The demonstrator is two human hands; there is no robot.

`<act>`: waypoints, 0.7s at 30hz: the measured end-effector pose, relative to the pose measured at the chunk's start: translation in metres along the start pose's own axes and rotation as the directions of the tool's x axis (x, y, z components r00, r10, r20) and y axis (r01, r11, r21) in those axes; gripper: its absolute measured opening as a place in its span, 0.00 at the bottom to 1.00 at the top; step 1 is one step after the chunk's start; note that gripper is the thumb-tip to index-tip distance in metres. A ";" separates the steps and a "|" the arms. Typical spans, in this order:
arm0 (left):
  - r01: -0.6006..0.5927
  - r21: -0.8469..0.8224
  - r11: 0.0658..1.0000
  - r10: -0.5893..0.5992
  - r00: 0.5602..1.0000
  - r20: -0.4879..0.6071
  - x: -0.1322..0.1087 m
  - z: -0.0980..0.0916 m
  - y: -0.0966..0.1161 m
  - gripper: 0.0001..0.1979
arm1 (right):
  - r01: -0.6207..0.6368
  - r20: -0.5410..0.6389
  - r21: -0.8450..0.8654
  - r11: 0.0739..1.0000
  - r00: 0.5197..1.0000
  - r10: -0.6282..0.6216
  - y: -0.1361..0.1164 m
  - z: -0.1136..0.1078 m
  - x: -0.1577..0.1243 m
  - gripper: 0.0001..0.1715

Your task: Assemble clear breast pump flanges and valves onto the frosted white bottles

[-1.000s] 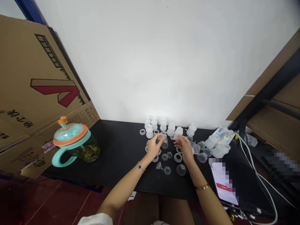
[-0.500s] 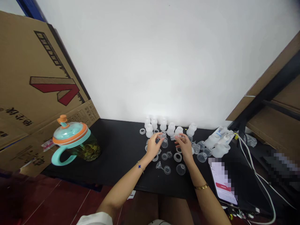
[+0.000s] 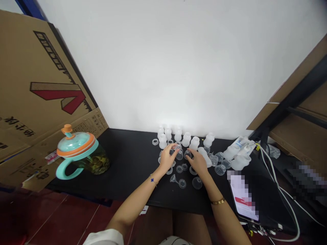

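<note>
Lowered since the earlier frame, the right hand [image 3: 198,161] has dropped from mid-air to just above the tabletop, while the left hand [image 3: 168,158] stays close to where it was. A flattened cardboard box [image 3: 38,85] leans at the left, and a black table [image 3: 127,170] runs along a white wall [image 3: 178,68]. Toward the table's left end stands one lidded tea mug [image 3: 76,153] with a teal handle. Near the middle are eight frosted bottles [image 3: 186,139], mostly upright along the wall and one tilted beside the right hand; two more sit by a plastic packet [image 3: 240,144]. Their spread, unstacked layout seems to keep each part in reach and in sight. In front lie at least seven small clear cups [image 3: 197,183], one clear funnel [image 3: 173,178] and at least two flat rings [image 3: 155,142]. Both hands are narrowed: the left fingers [image 3: 173,148] curve over the clear parts, and the right fingers [image 3: 190,158] sit at one small cup [image 3: 187,154], but I cannot tell whether either hand grips anything.
</note>
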State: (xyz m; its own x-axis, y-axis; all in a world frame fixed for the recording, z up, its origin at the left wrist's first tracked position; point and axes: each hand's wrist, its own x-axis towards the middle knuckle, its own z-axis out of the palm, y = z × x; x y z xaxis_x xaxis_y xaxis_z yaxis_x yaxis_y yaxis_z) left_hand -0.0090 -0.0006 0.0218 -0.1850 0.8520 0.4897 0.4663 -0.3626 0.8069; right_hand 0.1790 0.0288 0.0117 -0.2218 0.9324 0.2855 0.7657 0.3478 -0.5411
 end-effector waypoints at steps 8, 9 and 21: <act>0.001 0.025 1.000 0.000 1.000 -0.012 0.001 -0.001 -0.001 0.13 | 0.005 -0.034 0.033 0.999 0.999 -0.004 0.000 0.001 0.000 0.22; -0.006 0.028 1.000 0.006 1.000 -0.010 0.001 -0.001 -0.001 0.13 | 0.002 -0.047 0.055 0.998 0.999 0.001 -0.002 0.000 0.000 0.22; 0.007 0.027 1.000 -0.006 1.000 -0.027 0.002 -0.003 0.002 0.13 | 0.128 0.098 0.263 0.956 0.983 -0.158 -0.018 -0.024 -0.002 0.19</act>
State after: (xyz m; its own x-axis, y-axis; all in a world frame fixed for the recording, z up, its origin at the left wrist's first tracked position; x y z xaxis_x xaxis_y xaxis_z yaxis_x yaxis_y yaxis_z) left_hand -0.0109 -0.0012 0.0253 -0.2111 0.8439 0.4933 0.4882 -0.3462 0.8011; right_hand 0.1798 0.0182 0.0395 -0.3984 0.8707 0.2883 0.5455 0.4776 -0.6887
